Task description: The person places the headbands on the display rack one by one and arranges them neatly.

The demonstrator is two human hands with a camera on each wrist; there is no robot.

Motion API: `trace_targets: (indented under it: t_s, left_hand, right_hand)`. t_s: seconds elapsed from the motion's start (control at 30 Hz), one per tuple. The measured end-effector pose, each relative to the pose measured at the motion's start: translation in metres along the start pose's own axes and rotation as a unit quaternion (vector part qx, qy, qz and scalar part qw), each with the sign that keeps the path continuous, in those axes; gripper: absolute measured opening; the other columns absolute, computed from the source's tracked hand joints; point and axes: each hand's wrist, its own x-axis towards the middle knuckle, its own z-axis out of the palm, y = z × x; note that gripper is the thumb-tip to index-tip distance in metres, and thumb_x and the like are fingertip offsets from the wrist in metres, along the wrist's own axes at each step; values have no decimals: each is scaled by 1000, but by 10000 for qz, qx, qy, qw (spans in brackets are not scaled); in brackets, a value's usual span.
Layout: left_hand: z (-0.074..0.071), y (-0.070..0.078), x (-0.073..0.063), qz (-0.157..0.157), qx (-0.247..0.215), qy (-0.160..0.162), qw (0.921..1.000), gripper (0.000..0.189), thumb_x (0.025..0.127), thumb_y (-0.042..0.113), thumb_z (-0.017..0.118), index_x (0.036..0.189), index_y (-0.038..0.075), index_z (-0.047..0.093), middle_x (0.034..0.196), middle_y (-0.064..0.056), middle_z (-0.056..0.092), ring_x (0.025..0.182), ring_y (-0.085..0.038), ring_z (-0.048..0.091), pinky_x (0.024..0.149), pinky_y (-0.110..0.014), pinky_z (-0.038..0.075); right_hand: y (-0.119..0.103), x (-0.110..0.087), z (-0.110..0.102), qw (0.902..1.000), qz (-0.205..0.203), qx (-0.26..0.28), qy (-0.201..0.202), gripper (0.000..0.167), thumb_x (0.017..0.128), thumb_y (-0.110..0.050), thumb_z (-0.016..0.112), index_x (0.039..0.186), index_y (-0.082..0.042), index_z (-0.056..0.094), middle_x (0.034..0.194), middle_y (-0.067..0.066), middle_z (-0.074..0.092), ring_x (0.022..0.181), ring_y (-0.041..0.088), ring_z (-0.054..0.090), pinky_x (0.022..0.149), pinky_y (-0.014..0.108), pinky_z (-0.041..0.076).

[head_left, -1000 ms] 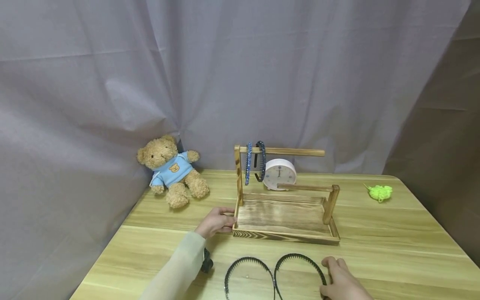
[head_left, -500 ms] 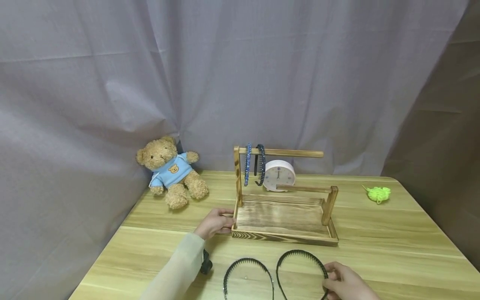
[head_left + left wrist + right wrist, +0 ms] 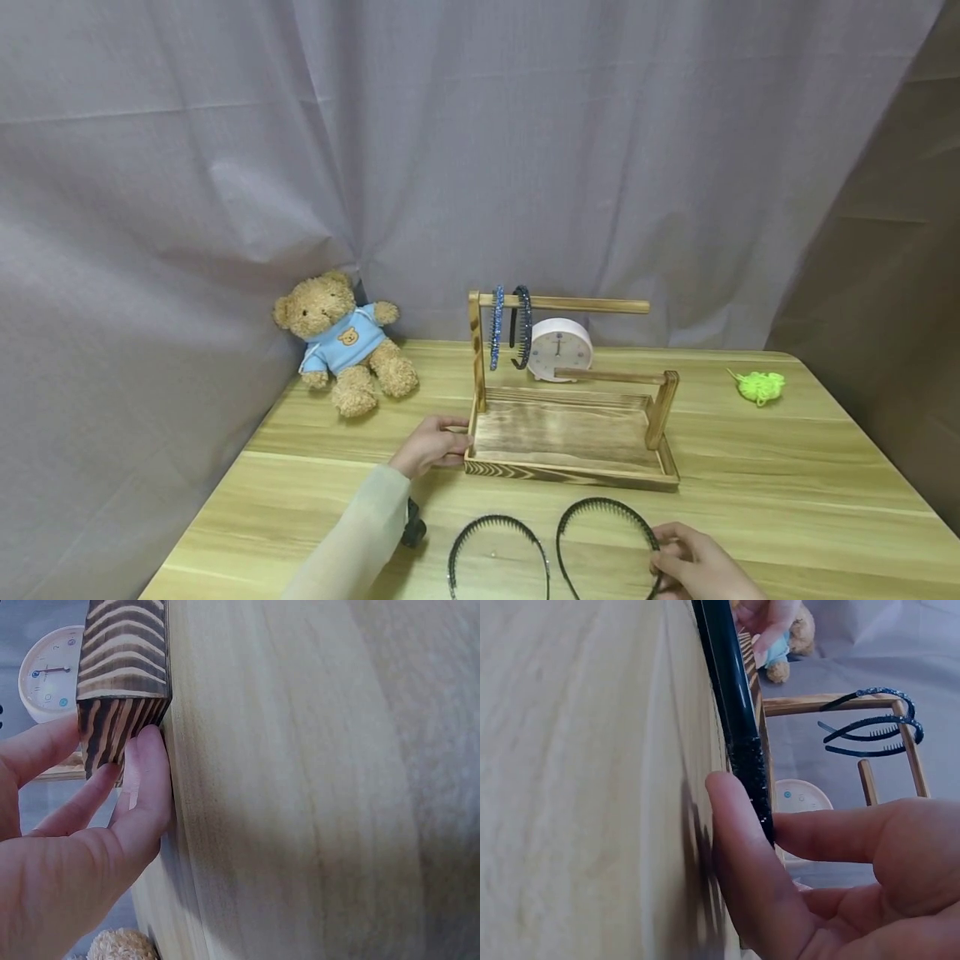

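Observation:
At the left end of a wooden rack (image 3: 570, 481) with a tray base and two bars, my left hand (image 3: 431, 446) holds the tray's end wall. The left wrist view shows its fingertips (image 3: 150, 742) against the striped wood. My right hand (image 3: 701, 562) pinches the side of a black toothed headband (image 3: 600, 503) between thumb and fingers; in the right wrist view the glittery part of this headband (image 3: 748, 769) is near the tabletop. A second black headband (image 3: 495, 520) lies to its left. Two headbands, one blue (image 3: 497, 329) and one dark (image 3: 525, 325), hang from the upper bar.
A white round clock (image 3: 558, 337) stands behind the rack. At the back left sits a teddy bear (image 3: 348, 342) in a blue shirt, and a bright green tangle of yarn (image 3: 760, 387) lies at the right. Grey cloth (image 3: 525, 150) hangs behind the table.
My right hand has closed on the right-hand headband and shifted it slightly right, apart from the other one. The left hand and rack stay put.

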Motion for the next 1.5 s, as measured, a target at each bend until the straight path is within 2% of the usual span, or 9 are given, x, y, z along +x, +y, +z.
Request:
trace_targets:
  t_s: [0.17, 0.3, 0.57, 0.8, 1.1, 1.3, 1.5]
  left_hand:
    - [0, -1, 1, -14, -8, 5, 10000, 51, 91, 2, 61, 138, -10, 46, 112, -26, 67, 94, -27, 70, 86, -39, 60]
    - [0, -1, 0, -32, 3, 12, 10000, 50, 92, 3, 62, 138, -9, 46, 113, -26, 66, 97, -29, 70, 86, -39, 60]
    - [1, 0, 0, -12, 19, 37, 10000, 48, 93, 4, 61, 137, -10, 47, 114, -28, 66, 100, -34, 68, 86, -40, 60]
    - [0, 0, -1, -21, 64, 17, 10000, 50, 93, 5, 61, 138, -9, 45, 115, -27, 65, 101, -32, 68, 87, -40, 60]
    - [-1, -1, 1, -40, 56, 1, 10000, 50, 93, 6, 61, 139, -8, 46, 113, -24, 67, 100, -29, 69, 85, -38, 60]
    - [1, 0, 0, 13, 39, -15, 10000, 49, 93, 5, 61, 138, -10, 46, 113, -27, 67, 102, -33, 68, 86, -39, 60]
    - [1, 3, -2, 46, 70, 9, 10000, 48, 94, 5, 60, 137, -10, 46, 114, -29, 66, 103, -34, 68, 85, -40, 60]
  right_hand:
    - [-2, -1, 0, 9991, 193, 362, 124, 41, 99, -9, 53, 123, 22, 40, 92, 7, 63, 79, 17, 64, 68, 27, 61]
    - [-3, -2, 2, 9975, 243, 656, 128, 41, 99, -10, 53, 123, 21, 41, 91, 7, 63, 82, 18, 65, 71, 28, 61]
    - [-2, -1, 5, 9960, 85, 867, 210, 37, 98, -11, 56, 122, 15, 45, 93, 6, 63, 86, 19, 64, 73, 31, 61]
    - [-5, 0, 10, 9952, -213, 927, 230, 45, 96, -11, 57, 126, 19, 40, 96, 7, 63, 88, 20, 65, 80, 35, 61]
    - [-13, 0, 17, 9935, -254, 786, 783, 51, 96, -10, 57, 132, 19, 36, 100, 9, 60, 88, 23, 66, 81, 35, 61]
    - [-20, 0, 23, 9888, -151, 815, 1243, 53, 95, -12, 59, 135, 15, 37, 107, 14, 58, 92, 25, 67, 82, 36, 61]
    - [-26, 0, 28, 9838, -282, 792, 1583, 50, 95, -7, 60, 135, 15, 39, 106, 13, 57, 89, 25, 69, 80, 35, 61]
